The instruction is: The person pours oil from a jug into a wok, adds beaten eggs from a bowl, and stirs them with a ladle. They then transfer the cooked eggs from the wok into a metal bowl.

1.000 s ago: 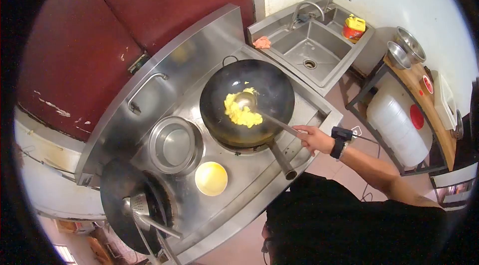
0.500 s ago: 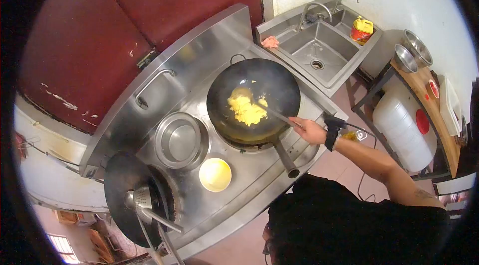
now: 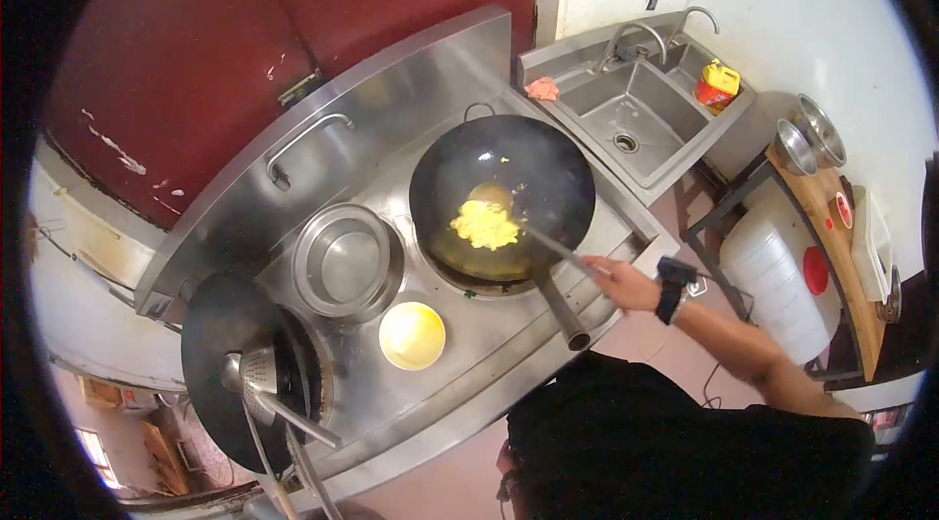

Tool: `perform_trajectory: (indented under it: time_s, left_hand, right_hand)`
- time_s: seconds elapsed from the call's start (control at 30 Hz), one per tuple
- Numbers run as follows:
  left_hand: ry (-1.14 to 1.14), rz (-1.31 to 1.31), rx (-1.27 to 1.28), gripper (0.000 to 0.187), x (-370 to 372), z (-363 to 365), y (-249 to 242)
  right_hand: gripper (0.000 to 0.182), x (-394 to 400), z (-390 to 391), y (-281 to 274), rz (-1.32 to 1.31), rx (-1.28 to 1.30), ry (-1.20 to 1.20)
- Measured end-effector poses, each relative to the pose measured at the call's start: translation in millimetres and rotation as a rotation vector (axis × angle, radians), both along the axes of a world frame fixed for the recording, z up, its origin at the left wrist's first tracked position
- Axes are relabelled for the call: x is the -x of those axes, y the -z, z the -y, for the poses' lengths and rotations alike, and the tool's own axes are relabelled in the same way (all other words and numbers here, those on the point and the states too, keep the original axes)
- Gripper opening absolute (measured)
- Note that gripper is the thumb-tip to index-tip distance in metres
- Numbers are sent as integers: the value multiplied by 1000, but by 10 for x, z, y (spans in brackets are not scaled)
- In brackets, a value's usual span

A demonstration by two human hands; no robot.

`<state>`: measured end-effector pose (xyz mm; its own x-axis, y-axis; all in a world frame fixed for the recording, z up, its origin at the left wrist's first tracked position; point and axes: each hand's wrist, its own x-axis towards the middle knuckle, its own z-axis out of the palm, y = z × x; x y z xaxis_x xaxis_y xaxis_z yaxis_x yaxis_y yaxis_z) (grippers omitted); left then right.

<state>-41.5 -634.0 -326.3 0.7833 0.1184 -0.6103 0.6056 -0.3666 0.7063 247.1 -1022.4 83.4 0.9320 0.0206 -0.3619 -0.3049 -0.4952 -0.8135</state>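
My right hand (image 3: 626, 285) is closed around the handle of a long metal ladle (image 3: 562, 248), which slants down into a large dark wok (image 3: 562, 168). The ladle's rounded head rests against a heap of yellow scrambled egg (image 3: 485, 226) in the wok. Small bits of egg lie farther up the wok's wall, and oil glistens at the near side. The wok's tubular handle (image 3: 562, 310) points toward me, beneath my right forearm side. Of my left hand (image 3: 505, 458), only a sliver of skin shows beside my dark shirt; its fingers are hidden.
Left of the wok stand a metal pot (image 3: 344, 264) and a bowl with yellow residue (image 3: 412, 335). A second wok (image 3: 220, 324) holds a perforated strainer (image 3: 260, 373) and long-handled tools. A sink (image 3: 626, 119) lies beyond, with a yellow-and-red jug (image 3: 717, 85). A shelf (image 3: 831, 217) stands right.
My right hand and the ladle have shifted slightly right and nearer to me. The egg heap is drawn together more compactly. The whole view has turned a little.
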Motion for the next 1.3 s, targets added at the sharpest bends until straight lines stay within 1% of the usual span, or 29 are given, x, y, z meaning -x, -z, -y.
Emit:
perform_trajectory:
  time_s: [0.03, 0.1, 0.13, 0.2, 0.23, 0.3, 0.33, 0.4, 0.43, 0.47, 0.5, 0.53, 0.6, 0.63, 0.67, 0.7, 0.73, 0.77, 0.8, 0.83, 0.87, 0.9, 0.93, 0.97, 1.0, 1.1, 1.2, 1.27, 1.3]
  left_hand:
    - [-34, -9, 28, 40, -5, 15, 35]
    - [-198, -47, 171, 40, 0, 7, 77]
    - [-338, -71, 291, 40, -10, 18, 142]
    - [-511, -110, 441, 40, -21, 3, 231]
    - [-512, -114, 438, 40, -41, -36, 150]
    - [102, 3, -39, 39, -172, -98, -114]
    - [106, 6, -36, 39, -217, -112, -217]
    - [362, -54, -216, 39, -296, -77, -438]
    - [371, -52, -212, 39, -247, -36, -326]
    - [-100, -124, 134, 39, -31, -75, 37]
    - [-579, -184, 482, 39, 34, -41, 215]
    - [-579, -178, 484, 39, 12, -62, 95]
    - [139, -11, -239, 49, -44, -214, -224]
    - [124, -5, -238, 49, -68, -89, -229]
    - [-403, -162, 171, 42, -42, 19, -239]
    - [-921, -314, 588, 41, -49, 95, -302]
    - [-923, -314, 586, 41, -84, 143, -355]
    - [-516, -357, 229, 41, -163, 220, -460]
    - [-101, -383, -122, 41, -205, 279, -543]
    - [162, -217, -185, 41, -78, 217, -194]
    - [422, -8, -303, 41, 64, 147, 179]
    - [616, 216, -431, 41, 100, 127, 318]
    - [480, 182, -372, 41, 143, 180, 324]
    - [369, 101, -321, 40, 98, 236, 265]
    - [315, 59, -293, 40, 54, 269, 201]
    - [293, 33, -281, 39, -2, 285, 129]
    - [320, 40, -285, 39, -57, 229, 52]
    - [350, 59, -306, 38, -61, 188, -2]
    - [387, 70, -333, 38, -102, 173, -43]
  right_hand:
    - [45, -3, 1, -39, 1, 4, -7]
    - [47, 11, -71, -54, -214, -370, 99]
    - [47, 56, -78, -142, -215, -371, 92]
    - [50, 263, 3, -401, 10, 110, -97]
    - [50, 340, 55, -480, 6, 109, -96]
    - [51, 433, 170, -587, 259, 528, -275]
    - [51, 421, 213, -576, 261, 533, -271]
    - [54, 381, 317, -457, 286, 514, -353]
    - [57, 292, 412, -125, 343, 566, -369]
    - [57, 159, 411, 13, 343, 610, -327]
    - [56, -26, 457, 197, 392, 678, -301]
    - [55, -188, 481, 241, 446, 744, -276]
    - [56, -367, 620, 112, 467, 734, -227]
    - [56, -476, 713, 25, 475, 732, -184]
    - [58, -598, 892, 161, 579, 735, -188]
    - [58, -705, 920, 129, 553, 784, -153]
    - [57, -769, 933, 116, 525, 832, -116]
    - [57, -823, 991, 295, 523, 831, -117]
    - [57, -907, 1047, 556, 472, 703, -193]
    - [56, -937, 1131, 789, 421, 576, -267]
    - [56, -887, 1109, 676, 422, 579, -269]
    - [56, -759, 1010, 412, 476, 631, -292]
    - [56, -625, 911, 144, 530, 682, -321]
    - [56, -522, 846, -60, 397, 735, -286]
    - [54, -471, 913, -48, 379, 709, -276]
    - [54, -381, 1025, -161, 358, 841, -266]
    - [49, -182, 1015, -44, 412, 792, -215]
    - [45, -58, 956, 240, 700, 494, -303]
    - [41, -18, 654, 25, 69, 205, -102]
